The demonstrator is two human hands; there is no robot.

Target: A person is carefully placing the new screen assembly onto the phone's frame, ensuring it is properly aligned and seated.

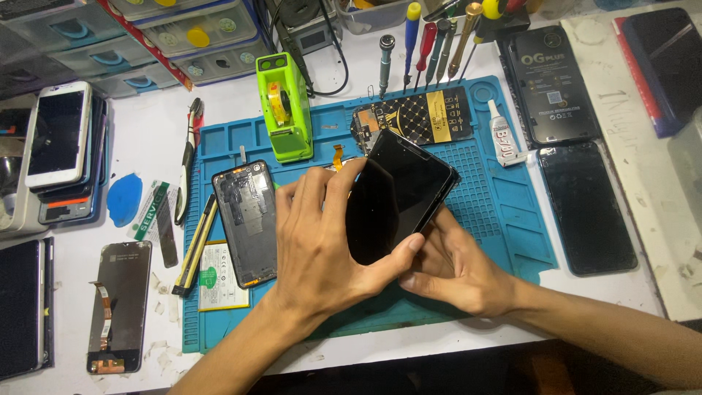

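Both your hands hold a black phone (401,192) tilted above the blue mat (504,212) on the counter; its long axis runs from lower left to upper right; your left hand (322,249) closes over its near side; your right hand (453,267) cups it underneath.

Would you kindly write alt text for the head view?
Both hands, left and right, hold a black phone screen tilted over a blue repair mat. An opened phone frame lies left; screwdrivers stand behind.
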